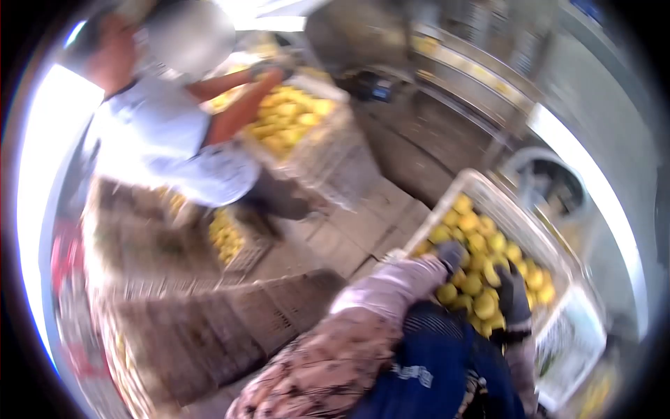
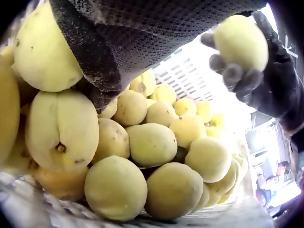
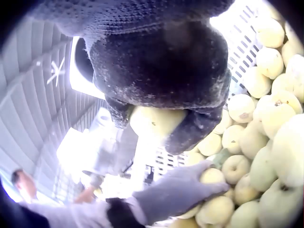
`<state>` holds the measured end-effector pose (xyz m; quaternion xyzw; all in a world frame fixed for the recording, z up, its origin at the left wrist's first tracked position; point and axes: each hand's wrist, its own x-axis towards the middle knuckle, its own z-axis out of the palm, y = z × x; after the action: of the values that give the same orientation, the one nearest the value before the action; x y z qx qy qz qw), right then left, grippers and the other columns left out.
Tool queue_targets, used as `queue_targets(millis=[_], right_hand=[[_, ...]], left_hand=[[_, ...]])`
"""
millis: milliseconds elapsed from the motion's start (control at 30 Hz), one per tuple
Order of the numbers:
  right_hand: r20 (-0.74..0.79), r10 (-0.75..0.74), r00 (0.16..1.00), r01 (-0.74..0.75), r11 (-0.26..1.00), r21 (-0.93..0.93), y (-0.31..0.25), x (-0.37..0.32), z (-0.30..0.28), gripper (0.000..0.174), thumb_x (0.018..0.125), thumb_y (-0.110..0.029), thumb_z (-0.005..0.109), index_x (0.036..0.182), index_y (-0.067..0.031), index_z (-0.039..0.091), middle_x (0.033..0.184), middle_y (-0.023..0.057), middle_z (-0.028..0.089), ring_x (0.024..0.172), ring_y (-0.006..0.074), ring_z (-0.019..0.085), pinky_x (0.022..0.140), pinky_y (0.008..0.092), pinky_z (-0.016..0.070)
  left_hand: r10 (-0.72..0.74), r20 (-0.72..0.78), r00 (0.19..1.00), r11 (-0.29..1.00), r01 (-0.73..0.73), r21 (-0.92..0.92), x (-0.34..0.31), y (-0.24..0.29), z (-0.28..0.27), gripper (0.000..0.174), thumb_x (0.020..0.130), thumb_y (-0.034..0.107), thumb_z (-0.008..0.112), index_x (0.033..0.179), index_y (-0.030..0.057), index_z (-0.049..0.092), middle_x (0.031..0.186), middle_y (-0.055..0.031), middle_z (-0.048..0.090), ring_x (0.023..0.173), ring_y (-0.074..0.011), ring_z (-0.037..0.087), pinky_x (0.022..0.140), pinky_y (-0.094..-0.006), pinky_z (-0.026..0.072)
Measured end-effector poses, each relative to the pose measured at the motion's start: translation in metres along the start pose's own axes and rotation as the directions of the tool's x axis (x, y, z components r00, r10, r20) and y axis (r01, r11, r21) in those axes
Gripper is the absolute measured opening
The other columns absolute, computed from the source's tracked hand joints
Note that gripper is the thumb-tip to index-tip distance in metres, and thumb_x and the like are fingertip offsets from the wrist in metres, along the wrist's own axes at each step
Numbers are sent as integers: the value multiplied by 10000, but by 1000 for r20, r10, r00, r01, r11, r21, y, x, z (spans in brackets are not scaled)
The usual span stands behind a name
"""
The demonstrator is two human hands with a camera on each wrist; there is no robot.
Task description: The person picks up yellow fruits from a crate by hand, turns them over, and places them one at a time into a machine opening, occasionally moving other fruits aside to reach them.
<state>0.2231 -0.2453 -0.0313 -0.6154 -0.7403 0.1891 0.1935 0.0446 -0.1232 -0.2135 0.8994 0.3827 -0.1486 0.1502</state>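
Note:
Yellow peaches [image 1: 484, 305] fill a white plastic crate [image 1: 558, 241] in front of me. My right hand [image 1: 515, 297], in a dark grey coated glove, holds one peach [image 2: 241, 42] just above the others, its fingers curled round it in the left wrist view. The same peach [image 3: 154, 122] shows below the glove in the right wrist view. My left hand [image 3: 178, 192], also gloved, reaches into the crate with fairly straight fingers over the fruit. A peach [image 3: 212, 175] lies between its thumb and fingers, and its fingertips touch the pile.
Another person [image 1: 157, 133] leans over a peach-filled crate [image 1: 335, 150] at upper left. Stacked crates [image 1: 209, 328] stand to my left. A white container [image 1: 572, 342] sits beside my crate, with a round bucket [image 1: 548, 181] behind it. Metal machinery [image 1: 481, 77] stands beyond.

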Motion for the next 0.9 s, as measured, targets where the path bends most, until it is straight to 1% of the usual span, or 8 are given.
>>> queue_targets(millis=[133, 167, 200, 267, 333, 367, 867, 900], right_hand=[[-177, 282, 943, -144, 824, 548, -19, -14, -33, 546, 891, 10, 708, 1415, 13, 557, 1382, 159, 592, 1229, 270, 617, 985, 368, 562], [-19, 494, 869, -202, 391, 898, -48, -7, -60, 589, 896, -16, 718, 1449, 2, 516, 1365, 148, 595, 1236, 245, 610, 989, 360, 564], [164, 554, 816, -91, -158, 983, -73, 13, -80, 635, 902, -42, 729, 1483, -9, 475, 1348, 137, 598, 1244, 221, 604, 993, 352, 566], [51, 482, 875, -101, 79, 992, -68, 28, -74, 711, 890, -86, 768, 1509, -24, 423, 1305, 135, 601, 1183, 211, 628, 975, 328, 572], [-17, 629, 777, -215, 290, 933, -86, 33, -70, 749, 835, -112, 836, 1475, -24, 458, 1249, 128, 615, 1064, 208, 655, 908, 300, 583], [78, 670, 738, -299, 221, 928, -101, 45, -80, 753, 828, -104, 839, 1475, -25, 462, 1257, 124, 616, 1107, 207, 645, 904, 301, 581], [-417, 762, 495, -455, 636, 623, -60, 138, -63, 845, 802, -444, 845, 1457, -38, 501, 1341, 225, 641, 1232, 359, 639, 1006, 419, 523], [-511, 712, 481, -518, 701, 490, -42, 148, -54, 804, 823, -484, 811, 1411, -17, 524, 1277, 267, 640, 1176, 415, 641, 966, 452, 532]], left_hand=[[456, -23, 890, 696, -372, -613, -12, -55, -68, 524, 854, 398, 788, 1249, 63, 705, 1315, -163, 663, 1205, -353, 638, 950, -377, 552], [350, 204, 914, 229, 127, -965, -24, -60, -95, 602, 898, 362, 764, 1391, 54, 607, 1429, -196, 575, 1273, -307, 595, 1018, -375, 527], [334, -43, 941, 103, -82, -991, -52, -57, -134, 440, 963, 282, 707, 1339, 66, 634, 1325, -126, 638, 1114, -231, 658, 980, -342, 555], [472, -574, 669, 120, -694, -710, -47, -86, -130, 464, 1008, 230, 665, 1430, 73, 555, 1377, -154, 586, 1119, -244, 658, 968, -340, 586], [536, -10, 844, -396, 241, -886, -49, -79, -174, 515, 1023, 254, 651, 1476, 65, 494, 1370, -160, 588, 1113, -244, 667, 885, -359, 623], [583, -157, 797, -520, 217, -826, -70, -63, -222, 555, 1020, 361, 651, 1444, 32, 511, 1264, -151, 652, 1029, -245, 700, 832, -366, 633], [619, 70, 782, -488, 453, -746, -21, -105, -262, 558, 986, 331, 687, 1431, 38, 516, 1296, -145, 631, 1093, -292, 680, 944, -448, 598], [373, -58, 926, -112, -17, -994, -9, -121, -213, 555, 967, 209, 722, 1440, 26, 498, 1382, -173, 577, 1212, -319, 631, 1009, -456, 562]])
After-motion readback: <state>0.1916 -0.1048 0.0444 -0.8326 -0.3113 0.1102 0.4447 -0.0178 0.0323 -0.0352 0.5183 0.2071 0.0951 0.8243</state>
